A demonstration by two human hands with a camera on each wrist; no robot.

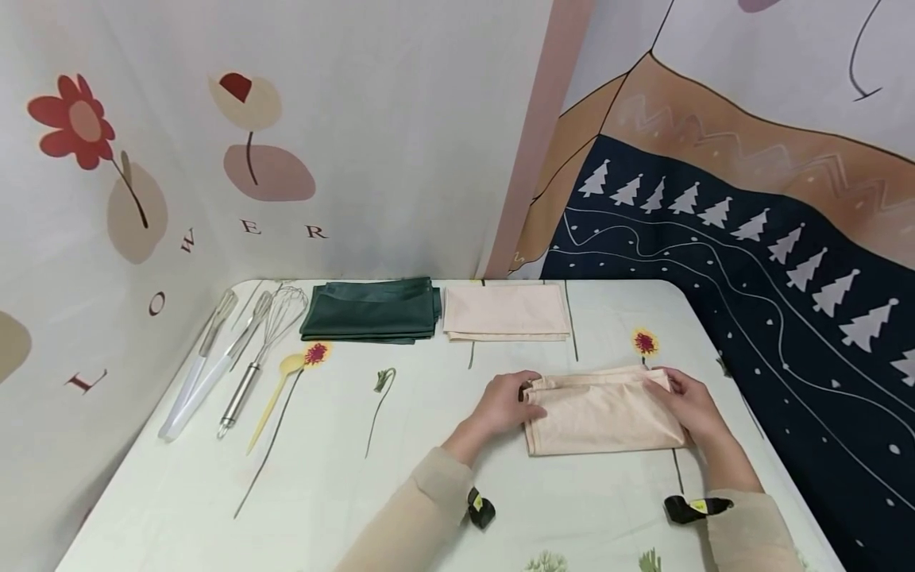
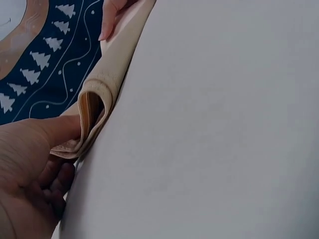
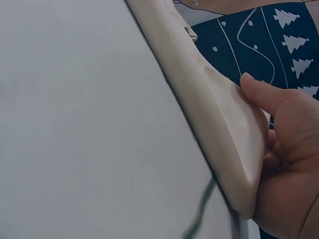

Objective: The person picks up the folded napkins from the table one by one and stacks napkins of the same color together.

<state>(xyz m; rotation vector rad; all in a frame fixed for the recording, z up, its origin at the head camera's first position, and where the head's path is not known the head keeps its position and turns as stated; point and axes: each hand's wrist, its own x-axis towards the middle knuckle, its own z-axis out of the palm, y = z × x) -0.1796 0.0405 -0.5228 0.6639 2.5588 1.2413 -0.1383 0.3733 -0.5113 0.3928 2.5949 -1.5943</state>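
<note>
A folded pale pink cloth (image 1: pixel 604 417) lies on the right half of the table, between both hands. At its left end the left hand (image 1: pixel 503 403) grips the folded layers, thumb on the near side; the left wrist view shows the cloth's (image 2: pixel 107 74) looped fold beside the thumb of that hand (image 2: pixel 30 164). The right hand (image 1: pixel 693 403) holds the opposite end, its thumb over the top. In the right wrist view the thumb of the right hand (image 3: pixel 289 149) rests on the cloth (image 3: pixel 219 119) and the other fingers are partly hidden behind it.
Toward the back lie a folded dark green cloth (image 1: pixel 368 310) and a second folded pink cloth (image 1: pixel 506 311). Tongs (image 1: pixel 207 365), a whisk (image 1: pixel 246 389) and a yellow spoon (image 1: pixel 272 397) lie at the left. The patterned white table (image 1: pixel 322 508) meets curtains behind and at the right.
</note>
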